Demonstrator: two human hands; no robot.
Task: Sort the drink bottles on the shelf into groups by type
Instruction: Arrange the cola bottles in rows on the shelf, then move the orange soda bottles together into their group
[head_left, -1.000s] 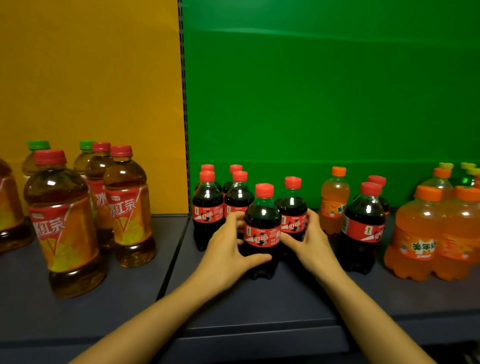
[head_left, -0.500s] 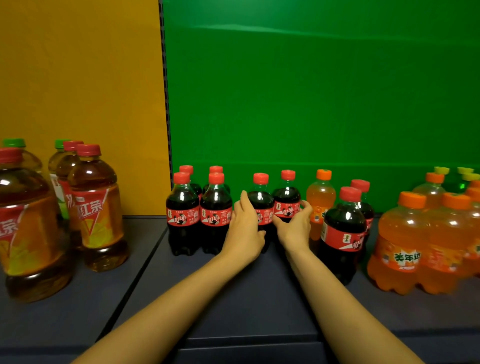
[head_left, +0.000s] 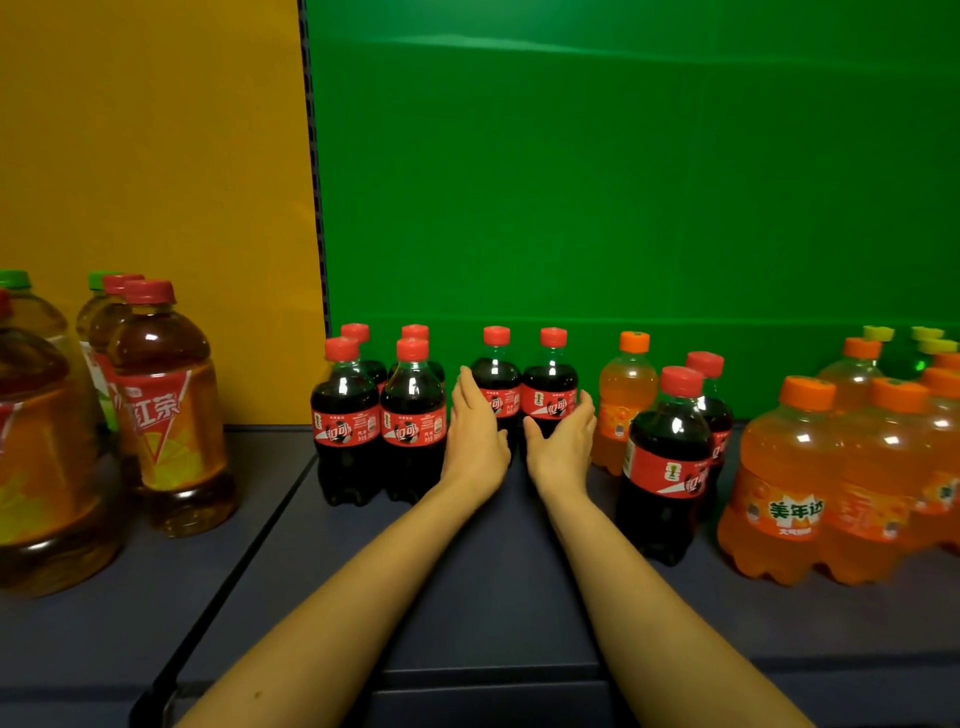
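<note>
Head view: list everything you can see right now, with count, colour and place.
Cola bottles: eight, dark with red caps; four in a block left of centre, two at the back between the hands, two further right by the orange sodas.
Orange soda bottles: about six showing, orange caps; one alone right of the hands, the rest clustered far right.
Green bottles: about three, yellow-green caps; behind the far-right cluster, mostly hidden.
Iced tea bottles: three showing, amber, red caps; left bay.
Green-capped tea bottles: two, pale; behind them.
Shelf: one, dark blue-grey.
Back panels: yellow left, green right.
Left hand: on the left back cola.
Right hand: on the right back cola.
</note>
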